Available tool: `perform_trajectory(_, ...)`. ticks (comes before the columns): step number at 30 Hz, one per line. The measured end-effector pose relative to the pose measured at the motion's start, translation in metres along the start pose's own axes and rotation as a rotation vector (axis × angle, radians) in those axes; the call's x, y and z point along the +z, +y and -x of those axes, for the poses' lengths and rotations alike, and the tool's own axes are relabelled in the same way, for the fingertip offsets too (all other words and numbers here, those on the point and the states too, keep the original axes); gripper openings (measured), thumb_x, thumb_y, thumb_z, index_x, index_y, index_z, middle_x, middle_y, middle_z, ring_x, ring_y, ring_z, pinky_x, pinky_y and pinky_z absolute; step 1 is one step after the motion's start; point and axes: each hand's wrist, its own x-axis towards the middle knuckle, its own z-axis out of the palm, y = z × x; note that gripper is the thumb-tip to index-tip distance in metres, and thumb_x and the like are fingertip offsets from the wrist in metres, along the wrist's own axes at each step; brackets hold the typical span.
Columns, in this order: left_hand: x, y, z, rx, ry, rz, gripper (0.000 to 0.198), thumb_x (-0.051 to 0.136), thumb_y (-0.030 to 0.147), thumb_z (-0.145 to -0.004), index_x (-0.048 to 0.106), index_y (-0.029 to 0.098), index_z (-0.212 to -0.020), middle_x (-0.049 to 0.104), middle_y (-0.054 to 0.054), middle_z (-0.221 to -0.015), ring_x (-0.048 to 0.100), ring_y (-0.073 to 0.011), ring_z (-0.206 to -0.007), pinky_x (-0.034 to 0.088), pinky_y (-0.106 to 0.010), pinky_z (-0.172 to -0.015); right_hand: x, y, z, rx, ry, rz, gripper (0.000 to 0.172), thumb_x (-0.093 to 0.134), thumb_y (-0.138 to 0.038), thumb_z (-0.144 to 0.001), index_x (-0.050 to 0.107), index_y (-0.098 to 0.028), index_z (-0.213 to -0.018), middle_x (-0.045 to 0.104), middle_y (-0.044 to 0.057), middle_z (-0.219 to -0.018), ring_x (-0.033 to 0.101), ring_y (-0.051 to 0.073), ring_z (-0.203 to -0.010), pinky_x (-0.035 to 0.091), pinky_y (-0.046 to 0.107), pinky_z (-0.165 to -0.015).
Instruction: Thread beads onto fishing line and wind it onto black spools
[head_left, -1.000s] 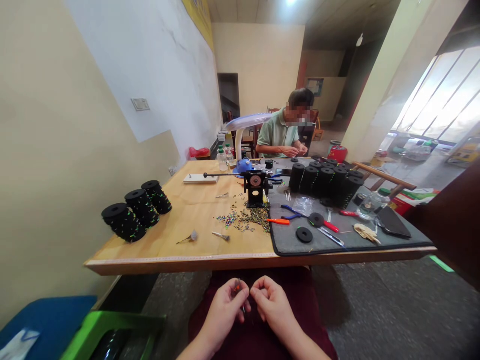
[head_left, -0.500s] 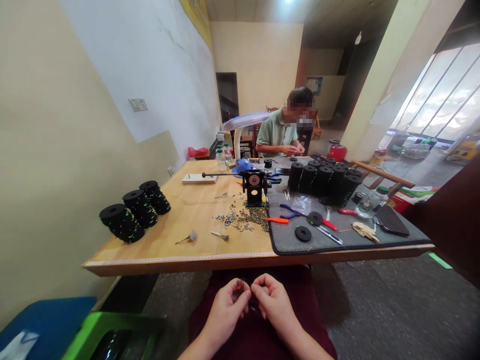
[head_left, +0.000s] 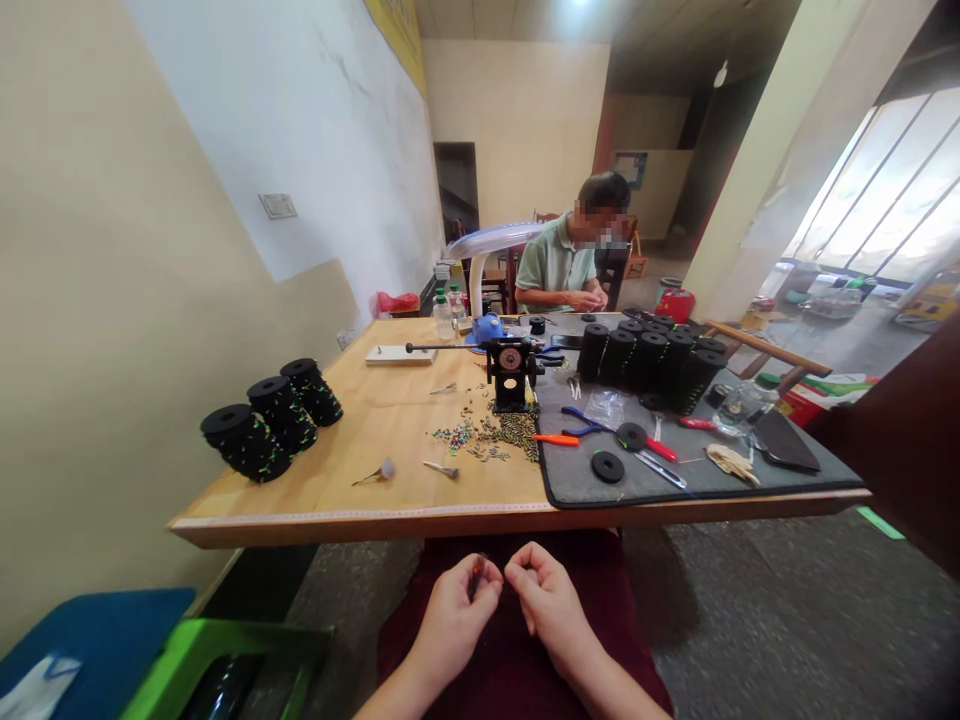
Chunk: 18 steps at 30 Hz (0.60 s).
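Clearly, the left hand [head_left: 461, 605] pinches a dark piece [head_left: 476, 573] roughly lengthwise away, the right hand [head_left: 551, 605] just beside, fingertips pressed together, any hold unclear.

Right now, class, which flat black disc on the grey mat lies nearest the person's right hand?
The front disc, lying alone closest to the near edge of the mat; the disc behind it, beside the red handle, is farther from the right hand.
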Motion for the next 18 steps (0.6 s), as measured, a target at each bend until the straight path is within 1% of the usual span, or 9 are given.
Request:
perform_trajectory(4, 0.0020, 0.0003, -0.0009, -0.040, 0.001, 0.022, 0.017, 0.069, 0.032, -0.066, 0.062, 0.016, -0.062, 0.056, 0.002, -0.056, 0.046, -0.0134, -0.054, 0.037, -0.023, -0.054, 0.0004, 0.0002, -0.0002, 0.018, 0.001, 0.004, 0.041, 0.062, -0.057, -0.071, 0.045, -0.021, -0.069, 0.034, -0.014, -0.038, 0.022, 0.003, -0.030, 0.013, 0.018, -0.035)
perform_trajectory(7, 0.0012, -0.0027, -0.0025, -0.043, -0.003, 0.026, 0.018, 0.071, 0.033, -0.065, 0.066, 0.015, -0.064, 0.062, -0.001, -0.060, 0.051, -0.0150, -0.057, 0.040, -0.024, -0.057, -0.0018, 0.0005, -0.0014, 0.041, -0.003, -0.029, 0.041, 0.064, -0.057, -0.069, 0.044, -0.021, -0.068, 0.030, -0.014, -0.040, 0.019, 0.004, -0.034, 0.013, 0.018, -0.038)
perform_trajectory(10, -0.0015, -0.0036, -0.0035, -0.038, 0.000, 0.072, 0.022, 0.072, 0.036, -0.066, 0.069, 0.015, -0.068, 0.065, -0.003, -0.065, 0.054, -0.0172, -0.064, 0.043, -0.025, -0.063, -0.0041, 0.0006, -0.0023, 0.035, -0.036, -0.022, 0.037, 0.067, -0.052, -0.067, 0.049, -0.019, -0.069, 0.032, -0.012, -0.046, 0.022, 0.005, -0.042, 0.015, 0.019, -0.043)
perform_trajectory(14, -0.0047, -0.0015, -0.0045, -0.050, 0.042, 0.192, 0.029, 0.072, 0.042, -0.068, 0.069, 0.015, -0.079, 0.064, -0.002, -0.069, 0.054, -0.0157, -0.064, 0.043, -0.024, -0.061, -0.0032, -0.0007, -0.0004, 0.005, -0.089, 0.084, 0.028, 0.067, -0.040, -0.068, 0.051, -0.017, -0.062, 0.034, -0.010, -0.047, 0.023, 0.006, -0.046, 0.017, 0.021, -0.046)
perform_trajectory(18, -0.0062, -0.0009, -0.0056, -0.052, 0.085, 0.222, 0.030, 0.073, 0.043, -0.067, 0.067, 0.015, -0.076, 0.062, -0.002, -0.069, 0.053, -0.0146, -0.062, 0.041, -0.023, -0.057, 0.0009, -0.0049, 0.0041, -0.024, -0.093, 0.208, 0.020, 0.063, -0.030, -0.067, 0.051, -0.018, -0.057, 0.033, -0.010, -0.044, 0.024, 0.006, -0.045, 0.018, 0.022, -0.046)
